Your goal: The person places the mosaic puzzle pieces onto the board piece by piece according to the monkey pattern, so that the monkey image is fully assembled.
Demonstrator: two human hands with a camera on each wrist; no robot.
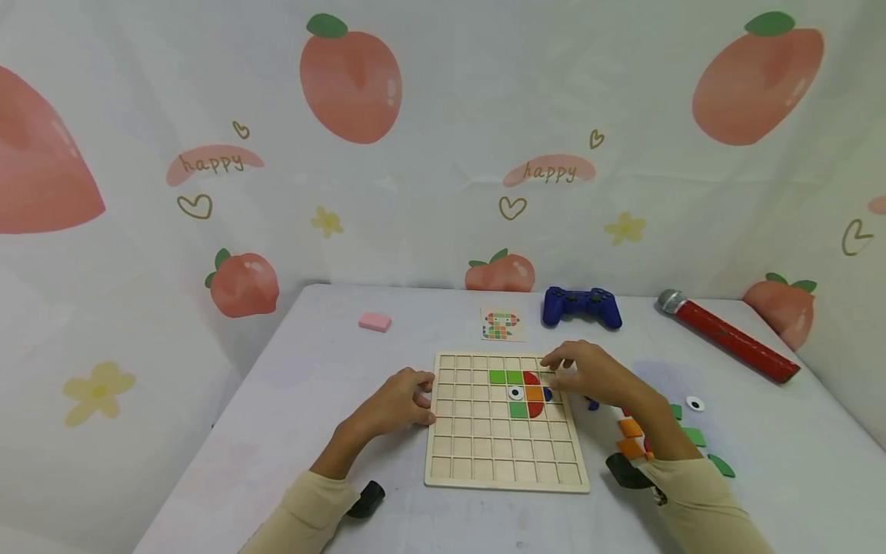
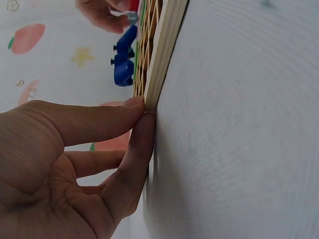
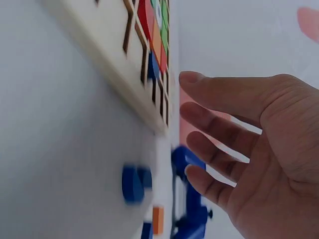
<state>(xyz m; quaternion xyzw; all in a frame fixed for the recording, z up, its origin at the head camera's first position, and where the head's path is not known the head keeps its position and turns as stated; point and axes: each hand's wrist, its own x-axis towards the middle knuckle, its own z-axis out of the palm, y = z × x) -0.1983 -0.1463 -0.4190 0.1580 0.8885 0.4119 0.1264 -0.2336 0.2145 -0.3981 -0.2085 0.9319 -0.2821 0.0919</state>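
A square wooden grid board [image 1: 484, 454] lies on the table. In its upper right part sit green tiles [image 1: 497, 377], red rounded tiles [image 1: 531, 378], orange tiles [image 1: 535, 394], a white eye tile [image 1: 515, 392] and a blue rounded tile [image 1: 547, 395]. My left hand [image 1: 394, 400] pinches the board's left edge; the left wrist view shows thumb and forefinger meeting at the rim. Over the board's right edge, near the blue tile, hovers my right hand [image 1: 591, 375]. Its fingers are loosely bent and spread, with nothing between them in the right wrist view.
Loose pieces lie right of the board: a blue one [image 1: 592, 403], orange ones [image 1: 630, 428], green ones [image 1: 694, 436] and an eye tile [image 1: 695, 403]. Behind are a pattern card [image 1: 503, 324], a blue game controller [image 1: 581, 306], a red microphone [image 1: 734, 338] and a pink block [image 1: 374, 322].
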